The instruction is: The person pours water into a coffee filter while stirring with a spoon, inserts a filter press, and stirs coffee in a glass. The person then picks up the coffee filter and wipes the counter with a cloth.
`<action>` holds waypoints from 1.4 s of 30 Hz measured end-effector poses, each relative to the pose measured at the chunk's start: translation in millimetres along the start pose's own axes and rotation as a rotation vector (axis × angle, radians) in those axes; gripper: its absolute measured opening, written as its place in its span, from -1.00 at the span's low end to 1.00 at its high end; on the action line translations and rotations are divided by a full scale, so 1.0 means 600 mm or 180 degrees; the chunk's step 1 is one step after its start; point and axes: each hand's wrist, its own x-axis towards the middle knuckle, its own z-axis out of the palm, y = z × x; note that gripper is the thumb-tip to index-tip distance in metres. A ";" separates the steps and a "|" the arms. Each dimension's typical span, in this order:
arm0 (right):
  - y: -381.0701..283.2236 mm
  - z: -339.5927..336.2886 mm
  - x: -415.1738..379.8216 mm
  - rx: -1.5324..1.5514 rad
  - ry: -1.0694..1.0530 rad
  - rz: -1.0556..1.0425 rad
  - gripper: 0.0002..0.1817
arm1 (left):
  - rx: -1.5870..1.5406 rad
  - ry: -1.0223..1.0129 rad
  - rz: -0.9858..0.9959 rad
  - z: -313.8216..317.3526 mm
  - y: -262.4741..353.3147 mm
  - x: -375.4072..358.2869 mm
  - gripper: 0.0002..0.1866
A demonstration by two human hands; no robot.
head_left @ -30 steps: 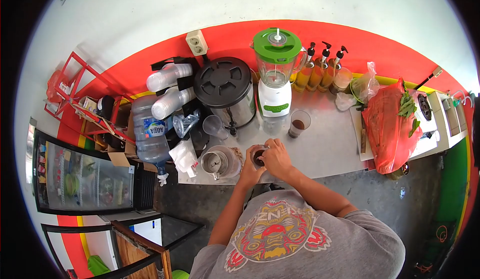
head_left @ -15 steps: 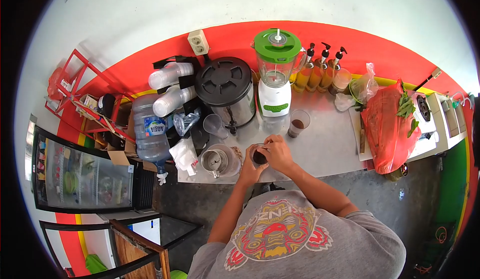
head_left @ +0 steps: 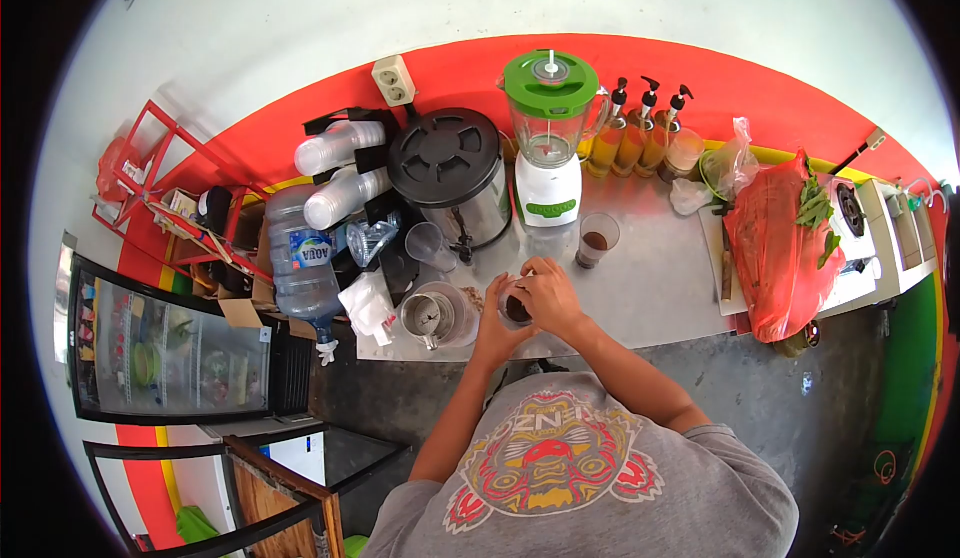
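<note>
My left hand (head_left: 495,330) is wrapped round a clear cup of dark liquid (head_left: 516,309) near the table's front edge. Over the rim of that same cup, my right hand (head_left: 548,293) has its fingers bent together, and what they pinch is too small to make out. Behind my right hand stands a second clear cup with dark liquid (head_left: 594,241). Left of my hands, a metal strainer (head_left: 428,319) sits on a clear pitcher (head_left: 463,320). An empty clear cup (head_left: 430,248) is further back.
A blender (head_left: 549,148) and a lidded steel dispenser (head_left: 447,163) stand at the back of the metal table (head_left: 655,293). Pump bottles (head_left: 634,143) line the wall. A red plastic bag (head_left: 775,248) lies right; stacked cups (head_left: 345,198) and a water jug (head_left: 303,258) are left.
The camera view has shifted slightly. My right hand has moved a little left and its fingers now cover more of the cup's rim. My left hand still holds the cup.
</note>
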 end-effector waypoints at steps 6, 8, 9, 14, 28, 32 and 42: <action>0.003 -0.016 -0.007 -0.0003 -0.0616 0.0198 -0.75 | -0.0034 -0.0124 -0.0225 -0.003 0.022 0.010 0.14; 0.002 -0.024 -0.008 0.0062 -0.0552 0.0080 -0.74 | 0.0075 -0.0154 -0.0345 -0.003 0.020 0.009 0.10; 0.006 -0.021 -0.010 -0.0262 -0.0482 0.0036 -0.73 | 0.0244 -0.0133 -0.0276 -0.004 0.017 0.011 0.07; 0.006 -0.018 -0.007 -0.0390 -0.0775 0.0137 -0.73 | 0.0764 -0.0083 -0.0400 0.000 0.031 0.009 0.01; 0.020 -0.006 -0.005 -0.0483 -0.0918 -0.0051 -0.80 | 0.1021 -0.0214 -0.0444 0.001 0.010 0.017 0.04; 0.012 -0.008 -0.006 -0.0039 -0.0284 -0.0011 -0.79 | 0.1011 -0.0287 -0.0354 -0.010 0.034 0.028 0.07; 0.018 -0.004 -0.016 -0.0195 -0.0500 0.0036 -0.75 | 0.0724 -0.0134 -0.0169 -0.015 0.029 -0.006 0.08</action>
